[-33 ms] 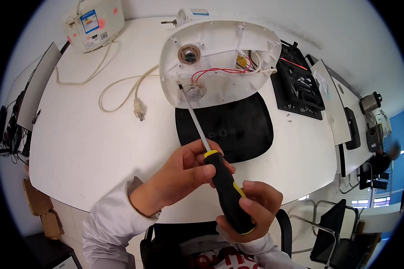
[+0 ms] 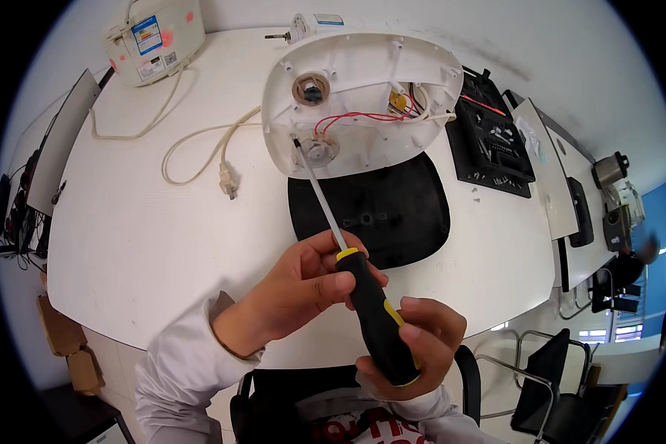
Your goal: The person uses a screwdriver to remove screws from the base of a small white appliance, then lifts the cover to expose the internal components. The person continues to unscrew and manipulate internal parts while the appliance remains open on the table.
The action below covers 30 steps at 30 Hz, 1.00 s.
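Observation:
Both hands hold one long screwdriver with a black and yellow handle and a steel shaft. The fingers of my left hand close round the front of the handle, by its yellow collar. Farther back, my right hand grips the butt end between thumb and fingers. The shaft points up and left into an upturned white plastic housing. Its dark tip is beside a round translucent part there; whether they touch I cannot tell. Red wires run from near this part to a yellowish component.
Under the housing's near edge lies a black panel. A black tool case with bits and loose screws sits right. A power cord with plug lies left, a cream appliance far left. A white motor-like part stands behind.

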Available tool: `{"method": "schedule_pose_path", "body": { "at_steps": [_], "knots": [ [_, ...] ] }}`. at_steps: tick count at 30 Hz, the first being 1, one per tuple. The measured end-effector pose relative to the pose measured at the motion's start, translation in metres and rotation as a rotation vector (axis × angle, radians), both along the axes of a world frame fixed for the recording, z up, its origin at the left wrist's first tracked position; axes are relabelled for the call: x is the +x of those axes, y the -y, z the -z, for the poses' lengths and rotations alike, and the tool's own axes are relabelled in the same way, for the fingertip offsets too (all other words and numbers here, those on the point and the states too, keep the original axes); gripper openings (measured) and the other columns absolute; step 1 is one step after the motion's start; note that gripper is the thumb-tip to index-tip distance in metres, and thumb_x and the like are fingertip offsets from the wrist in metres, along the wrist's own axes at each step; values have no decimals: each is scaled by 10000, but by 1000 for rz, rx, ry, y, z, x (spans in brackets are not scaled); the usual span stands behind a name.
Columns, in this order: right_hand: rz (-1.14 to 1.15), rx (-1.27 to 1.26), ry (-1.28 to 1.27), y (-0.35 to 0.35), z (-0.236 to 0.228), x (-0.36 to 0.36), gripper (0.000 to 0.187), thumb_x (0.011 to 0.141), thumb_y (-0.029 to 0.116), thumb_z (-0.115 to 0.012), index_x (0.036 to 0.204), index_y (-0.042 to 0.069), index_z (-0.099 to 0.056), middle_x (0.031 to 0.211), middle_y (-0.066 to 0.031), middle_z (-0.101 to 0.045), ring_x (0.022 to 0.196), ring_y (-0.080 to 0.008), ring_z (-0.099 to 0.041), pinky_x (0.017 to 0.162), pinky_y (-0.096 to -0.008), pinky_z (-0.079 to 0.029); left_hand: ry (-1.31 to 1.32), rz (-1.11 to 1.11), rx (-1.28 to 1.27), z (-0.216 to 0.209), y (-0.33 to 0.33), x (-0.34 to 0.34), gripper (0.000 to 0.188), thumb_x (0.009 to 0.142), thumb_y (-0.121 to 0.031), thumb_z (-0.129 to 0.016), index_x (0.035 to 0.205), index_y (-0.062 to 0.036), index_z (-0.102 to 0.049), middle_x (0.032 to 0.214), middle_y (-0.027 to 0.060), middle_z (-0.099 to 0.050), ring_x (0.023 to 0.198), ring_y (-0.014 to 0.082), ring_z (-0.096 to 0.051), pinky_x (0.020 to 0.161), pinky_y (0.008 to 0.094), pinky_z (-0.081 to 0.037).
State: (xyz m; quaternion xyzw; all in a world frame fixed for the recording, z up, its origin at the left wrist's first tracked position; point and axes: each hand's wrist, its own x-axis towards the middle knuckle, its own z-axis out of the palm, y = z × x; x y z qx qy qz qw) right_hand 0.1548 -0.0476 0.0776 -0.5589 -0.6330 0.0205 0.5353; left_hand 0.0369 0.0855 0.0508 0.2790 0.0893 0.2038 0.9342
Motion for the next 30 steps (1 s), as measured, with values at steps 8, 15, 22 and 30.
{"method": "schedule_pose_path", "body": {
  "at_steps": [8,15,22,30],
  "knots": [
    [-77,63,-37,4,17,9,525,600,-7,-780,1036,114,-515,1190,-175,-500,907,-260,-599,702,-302,-534,-3,20,24,-7,-1,4,524,806,-235,-691,1236,-46,-459,1143,162,-601,1014,196,-599,916,337,-452],
    [-60,71,-55,2,19,9,501,643,154,-823,1051,159,-530,1179,-156,-428,1001,-257,-537,729,-297,-509,12,26,132,-16,0,5,652,868,-376,-563,1351,19,-376,1224,189,-555,1010,195,-566,924,342,-425],
    [-60,78,-49,0,20,5,627,665,167,-822,1154,149,-430,1143,-143,-459,928,-231,-557,697,-284,-497,26,13,152,-12,0,4,615,930,-423,-434,1365,4,-358,1216,151,-563,962,193,-545,894,308,-418],
    [-26,166,12,-3,18,6,508,638,91,-804,1062,155,-532,1099,-110,-537,924,-256,-557,681,-299,-504,-197,-444,-82,-2,-26,-1,298,950,-305,-491,1152,-88,-527,909,-38,-614,734,70,-497,685,238,-403]
  ]
}}
